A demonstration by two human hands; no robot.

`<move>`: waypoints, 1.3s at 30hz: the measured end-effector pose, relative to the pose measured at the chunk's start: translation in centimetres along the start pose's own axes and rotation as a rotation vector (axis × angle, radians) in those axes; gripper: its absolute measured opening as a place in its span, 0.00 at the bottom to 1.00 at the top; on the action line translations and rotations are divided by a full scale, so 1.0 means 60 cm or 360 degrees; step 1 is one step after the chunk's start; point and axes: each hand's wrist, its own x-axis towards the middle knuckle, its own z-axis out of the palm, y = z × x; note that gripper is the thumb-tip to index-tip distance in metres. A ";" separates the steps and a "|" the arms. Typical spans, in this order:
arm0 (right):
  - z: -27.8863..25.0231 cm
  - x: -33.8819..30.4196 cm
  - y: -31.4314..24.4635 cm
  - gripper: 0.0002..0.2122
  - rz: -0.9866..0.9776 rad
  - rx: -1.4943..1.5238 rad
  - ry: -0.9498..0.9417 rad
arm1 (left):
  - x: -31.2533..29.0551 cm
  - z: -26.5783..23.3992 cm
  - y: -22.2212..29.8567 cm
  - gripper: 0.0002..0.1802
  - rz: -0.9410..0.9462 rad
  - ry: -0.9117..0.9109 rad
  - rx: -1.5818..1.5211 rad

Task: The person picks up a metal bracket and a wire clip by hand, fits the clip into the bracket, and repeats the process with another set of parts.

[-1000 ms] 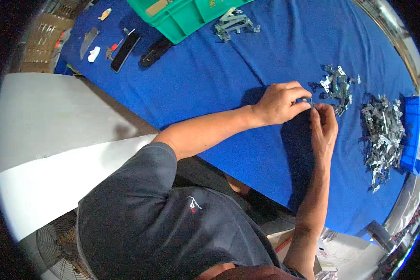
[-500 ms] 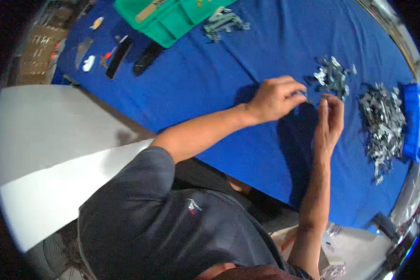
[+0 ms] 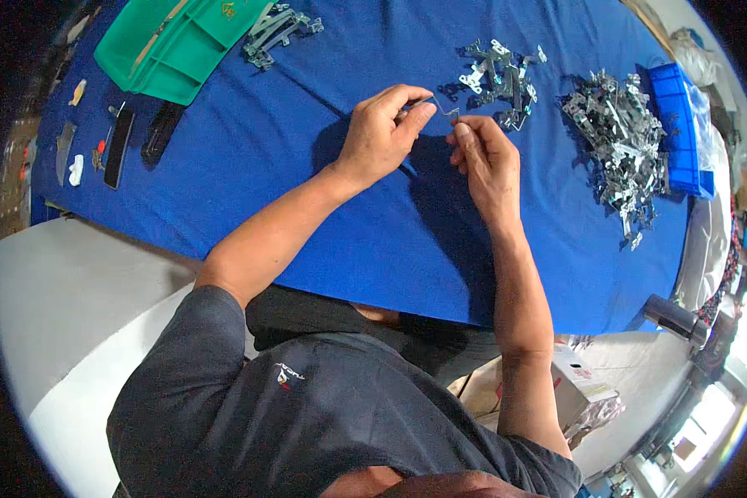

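A small, thin, bent metal part (image 3: 445, 109) spans the gap between my two hands, above the blue cloth. My left hand (image 3: 382, 137) pinches its left end between thumb and fingers. At its other end, the thumb and forefinger of my right hand (image 3: 490, 158) are closed on it; the other fingers are curled in. Just beyond my fingertips lies a loose cluster of small metal brackets (image 3: 504, 79). The fingers hide much of the part, so its full shape cannot be made out.
A big heap of metal brackets (image 3: 618, 137) lies at the right beside a blue bin (image 3: 681, 133). Far left stand a green divided tray (image 3: 178, 54) and a small bracket pile (image 3: 275, 35). Nearby are a dark phone-like slab (image 3: 119, 148) and a black object (image 3: 163, 133).
The whole view has swung, so the table things sit further left and higher. My hands have drawn closer together, and the thin metal part now shows between both sets of fingertips.
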 end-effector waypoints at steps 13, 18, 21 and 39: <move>-0.005 0.002 0.012 0.06 -0.0247 -0.0328 0.0134 | -0.004 0.001 0.016 0.13 0.0253 0.0026 0.0282; -0.001 0.001 0.010 0.07 -0.0164 -0.0109 0.0148 | -0.002 0.002 0.015 0.12 0.0290 -0.0004 0.0344; -0.012 0.004 0.024 0.08 -0.0224 -0.0230 0.0100 | -0.002 0.006 0.026 0.12 0.0311 -0.0078 0.0350; -0.005 -0.001 0.003 0.07 -0.0103 -0.0019 0.0087 | 0.002 0.006 0.000 0.13 0.0023 0.0055 0.0026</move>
